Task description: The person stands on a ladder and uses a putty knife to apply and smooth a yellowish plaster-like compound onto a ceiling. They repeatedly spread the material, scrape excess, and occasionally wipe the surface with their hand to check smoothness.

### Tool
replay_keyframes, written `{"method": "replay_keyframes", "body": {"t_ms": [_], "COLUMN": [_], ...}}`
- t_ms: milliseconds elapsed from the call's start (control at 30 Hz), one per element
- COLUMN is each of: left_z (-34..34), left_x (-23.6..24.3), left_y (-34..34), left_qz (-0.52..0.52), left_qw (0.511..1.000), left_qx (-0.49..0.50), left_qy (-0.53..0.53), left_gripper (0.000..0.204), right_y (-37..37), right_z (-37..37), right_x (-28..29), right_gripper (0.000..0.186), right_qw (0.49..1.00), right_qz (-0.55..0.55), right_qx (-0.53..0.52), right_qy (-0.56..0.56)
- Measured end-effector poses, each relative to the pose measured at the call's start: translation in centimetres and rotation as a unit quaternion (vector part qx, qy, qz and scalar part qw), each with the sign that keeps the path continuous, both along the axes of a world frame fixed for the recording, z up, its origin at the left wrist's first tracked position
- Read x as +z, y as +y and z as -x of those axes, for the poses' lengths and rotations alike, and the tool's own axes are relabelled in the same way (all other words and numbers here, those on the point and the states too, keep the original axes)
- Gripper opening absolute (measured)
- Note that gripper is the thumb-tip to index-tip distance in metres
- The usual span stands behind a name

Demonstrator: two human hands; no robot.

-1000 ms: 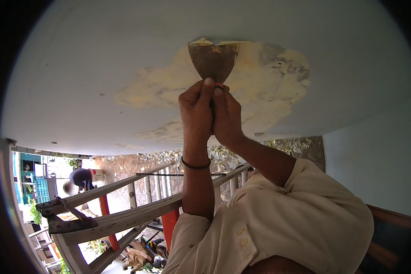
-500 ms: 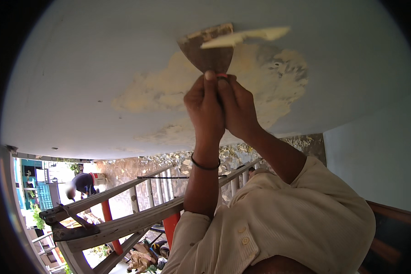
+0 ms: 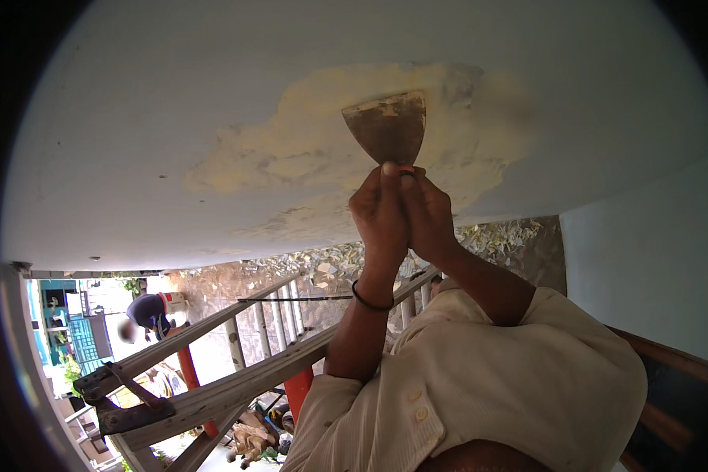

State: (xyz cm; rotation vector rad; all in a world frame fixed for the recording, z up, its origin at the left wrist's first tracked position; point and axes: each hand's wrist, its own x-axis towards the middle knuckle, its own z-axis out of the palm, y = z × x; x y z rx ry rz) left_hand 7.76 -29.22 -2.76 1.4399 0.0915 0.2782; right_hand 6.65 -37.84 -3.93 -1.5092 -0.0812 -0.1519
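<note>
Both my hands are closed together round the handle of a putty knife (image 3: 392, 124), mostly hidden but for a bit of red. My left hand (image 3: 379, 206) wears a dark band at the wrist, with its thumb up near the blade's neck. Pressed against it is my right hand (image 3: 430, 206). The wide, stained blade points away from me, over a cream-yellow bare patch (image 3: 315, 102) on the grey painted surface (image 3: 173, 118). Whether its edge touches the surface I cannot tell. Darker smudges and ragged paint edges surround the patch.
A ladder (image 3: 236, 385) with pale rails stands at my lower left. Peeled flakes (image 3: 330, 263) litter the ground below. A person (image 3: 151, 315) bends beside a bucket (image 3: 173, 302) at far left. A pale wall (image 3: 645, 259) rises on the right.
My hands and the putty knife have shifted right and nearer to me. The loose paint strip over the blade is out of sight, and more of the yellow patch shows beyond the blade.
</note>
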Motion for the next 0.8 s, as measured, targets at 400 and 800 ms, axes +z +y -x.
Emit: {"method": "replay_keyframes", "body": {"t_ms": [400,800], "left_z": [-1.6,-1.4], "left_x": [3.3,3.6], "left_y": [-2.4,-2.2], "left_qz": [-0.053,-0.027], "left_qw": [0.998,1.000], "left_qx": [0.021,0.002], "left_qy": [-0.038,-0.004], "left_gripper": [0.044,0.042], "right_y": [-2.2,-2.6], "right_z": [-2.0,-2.1], "right_x": [2.2,2.6], "right_gripper": [0.036,0.033], "right_qw": [0.998,0.999], "right_qz": [0.025,-0.001], "right_qx": [-0.016,0.017], "right_qy": [-0.058,-0.036]}}
